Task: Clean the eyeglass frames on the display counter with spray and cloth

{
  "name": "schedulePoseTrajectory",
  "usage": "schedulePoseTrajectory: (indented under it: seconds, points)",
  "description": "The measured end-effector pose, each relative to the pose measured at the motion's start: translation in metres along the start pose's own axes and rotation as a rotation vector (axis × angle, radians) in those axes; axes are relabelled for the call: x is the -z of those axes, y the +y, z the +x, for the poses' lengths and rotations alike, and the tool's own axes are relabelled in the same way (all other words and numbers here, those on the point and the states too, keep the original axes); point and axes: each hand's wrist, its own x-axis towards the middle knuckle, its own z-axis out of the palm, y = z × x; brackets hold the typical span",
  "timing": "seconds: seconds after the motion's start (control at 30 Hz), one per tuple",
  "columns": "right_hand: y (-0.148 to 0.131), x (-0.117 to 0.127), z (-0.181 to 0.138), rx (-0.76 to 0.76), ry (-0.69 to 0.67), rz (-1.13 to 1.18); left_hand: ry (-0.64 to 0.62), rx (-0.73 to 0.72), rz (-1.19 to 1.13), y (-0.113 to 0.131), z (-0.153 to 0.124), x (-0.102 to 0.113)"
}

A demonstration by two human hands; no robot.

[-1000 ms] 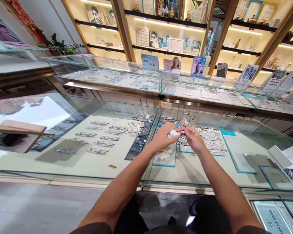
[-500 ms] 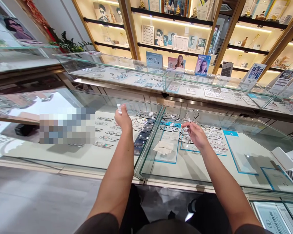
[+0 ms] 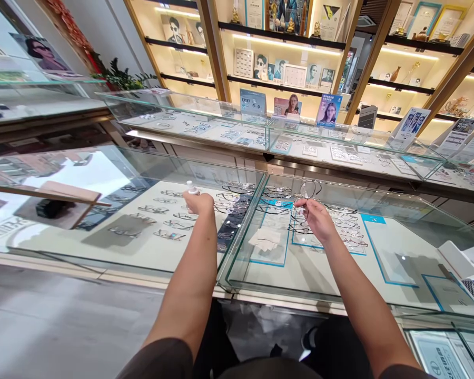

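My left hand is closed around a small white bottle above the left glass counter. The bottle's white top pokes up past my fingers, while most of its body is hidden by them. My right hand pinches a pair of thin-framed eyeglasses over the right counter. One round lens stands up above my fingertips; the rest of the frame blends with the spectacles under the glass. A crumpled pale cloth lies on the right counter, to the left of my right hand.
Rows of spectacles sit inside the left glass case. An open box holding a dark object is at far left. White and blue boxes stand at the right edge. Behind runs another glass display case, with sign cards on top.
My left hand has dropped slightly and tipped left, bringing the bottle lower. My right hand holds the eyeglasses in nearly the same place. The camera view has shifted slightly.
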Motion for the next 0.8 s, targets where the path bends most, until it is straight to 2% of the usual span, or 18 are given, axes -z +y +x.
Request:
schedulePoseTrajectory:
  seconds: [0.23,0.4,0.47,0.67,0.7,0.73,0.8]
  points:
    - [0.001,0.000,0.001,0.021,-0.021,-0.019,0.010,0.003,-0.010,0.002,-0.006,0.002]
    - [-0.001,-0.001,-0.001,0.014,-0.024,-0.046,0.155,-0.012,-0.018,0.015,-0.019,0.011]
    - [-0.002,-0.001,-0.001,0.014,-0.020,-0.031,0.211,-0.117,-0.077,0.022,-0.029,0.019]
    - [-0.011,0.002,-0.002,0.019,0.037,0.014,0.313,-0.577,-0.286,0.044,-0.069,0.042]
    - [-0.012,0.003,-0.002,0.020,0.048,0.010,0.263,-0.652,-0.306,0.046,-0.076,0.045]
    - [-0.013,0.004,-0.002,0.021,0.056,0.009,0.152,-0.733,-0.319,0.048,-0.084,0.047]
    - [-0.014,0.005,-0.002,0.028,0.067,0.008,-0.235,-0.883,-0.307,0.050,-0.099,0.052]
